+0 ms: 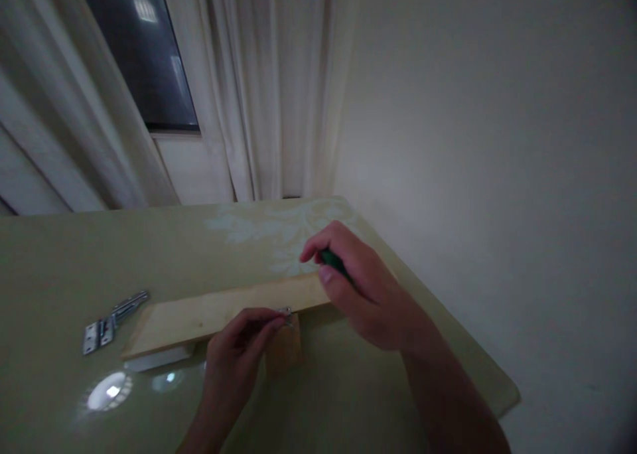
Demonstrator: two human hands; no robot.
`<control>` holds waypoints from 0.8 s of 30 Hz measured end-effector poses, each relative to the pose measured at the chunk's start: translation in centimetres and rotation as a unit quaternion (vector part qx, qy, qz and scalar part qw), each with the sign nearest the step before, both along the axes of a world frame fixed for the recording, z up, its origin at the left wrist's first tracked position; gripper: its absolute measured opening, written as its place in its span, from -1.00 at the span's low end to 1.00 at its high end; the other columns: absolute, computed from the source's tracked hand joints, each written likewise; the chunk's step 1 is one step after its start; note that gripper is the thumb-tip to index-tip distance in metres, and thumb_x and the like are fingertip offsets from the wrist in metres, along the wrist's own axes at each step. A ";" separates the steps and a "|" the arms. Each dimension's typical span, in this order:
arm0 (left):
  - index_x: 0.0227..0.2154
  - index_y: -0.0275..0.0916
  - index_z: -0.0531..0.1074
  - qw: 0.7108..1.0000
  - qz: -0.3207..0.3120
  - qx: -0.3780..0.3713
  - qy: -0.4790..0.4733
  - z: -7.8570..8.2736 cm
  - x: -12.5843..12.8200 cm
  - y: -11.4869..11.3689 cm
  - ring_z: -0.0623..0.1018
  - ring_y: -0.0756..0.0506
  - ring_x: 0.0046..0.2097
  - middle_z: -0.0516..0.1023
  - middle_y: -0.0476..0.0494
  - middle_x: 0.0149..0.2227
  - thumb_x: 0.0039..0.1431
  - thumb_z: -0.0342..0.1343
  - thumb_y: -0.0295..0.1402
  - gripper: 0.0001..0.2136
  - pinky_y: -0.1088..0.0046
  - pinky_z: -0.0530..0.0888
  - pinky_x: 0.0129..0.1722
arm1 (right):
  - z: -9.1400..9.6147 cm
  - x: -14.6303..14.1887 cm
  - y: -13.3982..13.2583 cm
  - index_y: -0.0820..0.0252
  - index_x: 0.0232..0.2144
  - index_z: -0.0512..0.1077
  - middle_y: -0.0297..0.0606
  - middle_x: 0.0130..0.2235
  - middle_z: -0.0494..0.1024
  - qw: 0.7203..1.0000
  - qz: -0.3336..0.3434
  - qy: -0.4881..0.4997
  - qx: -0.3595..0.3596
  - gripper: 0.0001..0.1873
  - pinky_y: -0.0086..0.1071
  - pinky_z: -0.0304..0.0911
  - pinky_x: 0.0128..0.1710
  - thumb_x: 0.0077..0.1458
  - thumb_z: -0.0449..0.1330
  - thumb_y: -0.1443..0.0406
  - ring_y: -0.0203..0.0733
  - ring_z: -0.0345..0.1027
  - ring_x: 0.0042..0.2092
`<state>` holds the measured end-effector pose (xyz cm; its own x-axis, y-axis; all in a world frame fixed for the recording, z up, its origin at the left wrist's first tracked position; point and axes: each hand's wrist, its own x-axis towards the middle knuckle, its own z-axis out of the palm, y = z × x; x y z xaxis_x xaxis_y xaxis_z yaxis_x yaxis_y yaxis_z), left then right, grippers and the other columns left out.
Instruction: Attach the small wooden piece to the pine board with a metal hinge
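Observation:
My left hand (241, 348) pinches a small metal hinge (285, 311) between thumb and fingertips, at the near edge of a long pale wooden board (219, 308). Just beneath the hinge, a wooden block (283, 351) stands against that edge. My right hand (361, 288) is closed around a green-handled tool (334, 263), held above the right end of the board. Most of the tool is hidden by the fingers, so its tip does not show.
Several metal hinges (102, 331) lie to the left of the board. A white piece (159, 358) sits beneath the board's left end. The green table (164, 248) meets a wall (478, 175) on the right, with curtains (279, 95) at the back.

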<state>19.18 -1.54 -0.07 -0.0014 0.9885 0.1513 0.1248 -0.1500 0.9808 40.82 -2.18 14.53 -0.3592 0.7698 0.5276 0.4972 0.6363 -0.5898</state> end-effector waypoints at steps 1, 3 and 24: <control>-0.35 -0.11 0.66 1.000 0.008 0.001 -0.003 0.2 -0.1 -0.1 0.72 -0.19 -0.22 0.76 -0.07 -0.30 0.13 0.36 -0.15 -0.84 0.32 0.64 -0.11 | -0.4 -0.5 0.3 0.11 -0.04 0.42 -0.26 -0.11 0.51 0.998 0.021 -0.055 -0.013 -0.84 -0.30 0.34 -0.08 0.43 0.11 0.22 -0.20 0.41 -0.12; -0.39 -0.11 0.66 1.000 0.017 0.004 -0.010 0.4 -0.3 -0.1 0.70 -0.17 -0.26 0.74 -0.04 -0.35 0.12 0.36 -0.16 -0.85 0.36 0.63 -0.15 | -1.4 -1.6 1.1 0.12 -0.08 0.47 -0.27 -0.10 0.55 0.987 0.053 -0.146 -0.044 -0.81 -0.33 0.31 -0.13 0.39 0.22 0.15 -0.20 0.43 -0.14; -0.30 -0.17 0.48 0.984 -0.043 -0.120 -0.122 0.3 -1.0 1.0 0.68 -0.11 -0.25 0.67 -0.04 -0.27 0.00 0.46 -0.06 -0.63 0.44 0.58 -0.24 | -5.1 -3.4 3.3 0.14 -0.15 0.56 -0.25 -0.18 0.65 0.954 0.071 -0.282 -0.076 -0.90 -0.37 0.18 -0.22 0.31 0.26 0.34 -0.17 0.48 -0.16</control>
